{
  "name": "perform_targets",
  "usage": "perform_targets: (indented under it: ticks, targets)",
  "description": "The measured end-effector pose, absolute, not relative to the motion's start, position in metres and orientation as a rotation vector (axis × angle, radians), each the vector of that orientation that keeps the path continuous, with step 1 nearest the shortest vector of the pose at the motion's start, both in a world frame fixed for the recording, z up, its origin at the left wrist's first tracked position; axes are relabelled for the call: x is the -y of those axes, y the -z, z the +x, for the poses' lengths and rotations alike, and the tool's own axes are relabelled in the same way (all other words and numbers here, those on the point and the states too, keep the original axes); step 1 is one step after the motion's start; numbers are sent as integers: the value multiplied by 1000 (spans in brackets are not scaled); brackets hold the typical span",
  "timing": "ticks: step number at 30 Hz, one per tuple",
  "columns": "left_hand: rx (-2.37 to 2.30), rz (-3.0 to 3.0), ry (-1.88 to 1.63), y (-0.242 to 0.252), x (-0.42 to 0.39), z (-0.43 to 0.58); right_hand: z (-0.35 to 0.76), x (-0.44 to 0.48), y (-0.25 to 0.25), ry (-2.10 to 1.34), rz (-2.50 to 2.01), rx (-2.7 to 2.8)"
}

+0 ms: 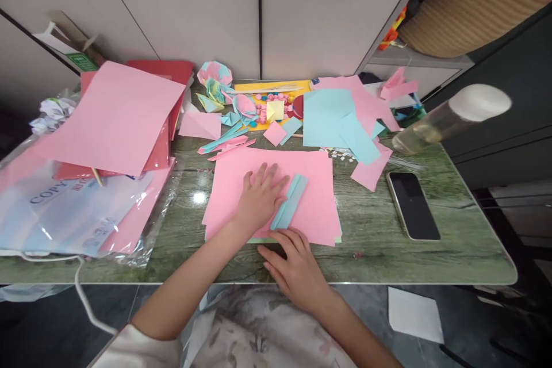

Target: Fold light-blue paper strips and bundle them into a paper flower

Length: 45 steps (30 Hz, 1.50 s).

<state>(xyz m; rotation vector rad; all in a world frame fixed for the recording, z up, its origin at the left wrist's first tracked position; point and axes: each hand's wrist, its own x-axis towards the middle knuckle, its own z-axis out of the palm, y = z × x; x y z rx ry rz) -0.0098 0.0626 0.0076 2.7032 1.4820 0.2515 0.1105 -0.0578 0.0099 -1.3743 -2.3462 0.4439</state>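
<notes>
A folded strip of light blue paper (290, 202) lies slantwise on a stack of pink paper (233, 178) in front of me. My left hand (261, 198) rests on the stack with fingers spread, its thumb at the strip's left edge. At the near end of the strip is my right hand (297, 264), fingers stretched out, the fingertips by the strip and the stack's front edge. Neither hand grips anything that I can see. Beyond the stack lie folded pink and blue strips (228, 141), a pink square (275, 133) and a yellow square (275, 110).
Pink sheets (116, 115) and a clear plastic paper bag (86, 213) cover the left side. Blue sheets (328, 115), a phone (413, 205) and a clear bottle with a white cap (478, 102) are on the right. Paper flowers (215, 77) stand at the back.
</notes>
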Motion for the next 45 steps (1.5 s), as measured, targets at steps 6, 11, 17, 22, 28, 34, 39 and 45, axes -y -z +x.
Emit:
perform_targets:
  ticks: [6,11,17,22,28,34,39,45]
  targets:
    - [-992,2934,-174,-4,-102,-7,166,24,-9,-302,-1487,2229]
    - [-767,2986,-201,-14,-115,2,179,2,-1,-225,-1620,2308]
    - [-1063,2634,-269,-17,-62,-10,171,0,9,-306,-1634,2177]
    - [-1135,2538,-316,-1,-41,-24,176,-1,9,-434,-1666,2083]
    - [-1117,2516,-274,0,-45,-25,171,-6,2,-467,-1720,1998]
    - [-1293,2376,-127,-11,-41,-28,165,-11,3,-442,-1691,2030]
    - [-1343,2286,38,-12,-48,-30,167,-17,0,-475,-1761,2019]
    - [-1361,2264,237,-20,-53,-24,164,-30,-11,-555,-1963,2114]
